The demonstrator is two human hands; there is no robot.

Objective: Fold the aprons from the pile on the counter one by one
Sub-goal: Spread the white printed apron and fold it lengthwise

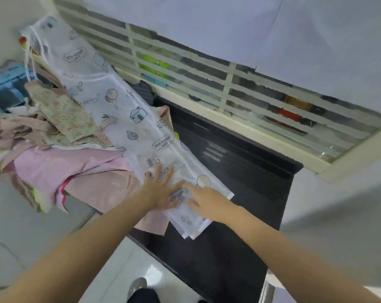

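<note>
Aprons fill the left side of the head view: a white printed apron (128, 119) lies as a long folded strip running from the far left corner down to the near edge of the black counter (239, 215), its lower end resting partly on a pink cloth (106, 186). The left hand (161, 189) lies flat on that lower end with fingers spread. The right hand (207, 202) rests just beside it on the same apron, fingers reaching toward the left hand; motion blur makes it unclear whether they are straight or pinching the fabric. Printed words on the strip read "Happy and free" in places; other prints are too soft to read.

Left of the strip sits the pile (54, 136): a green floral piece on top, pink and beige cloth beneath, spilling over the counter edge. How many aprons it holds cannot be told, and its left part is cut off by the frame. A white louvred grille (207, 79) runs behind the counter; coloured things show between its slats but are too hidden to name. A shoe (137, 287) shows on the pale floor below.
</note>
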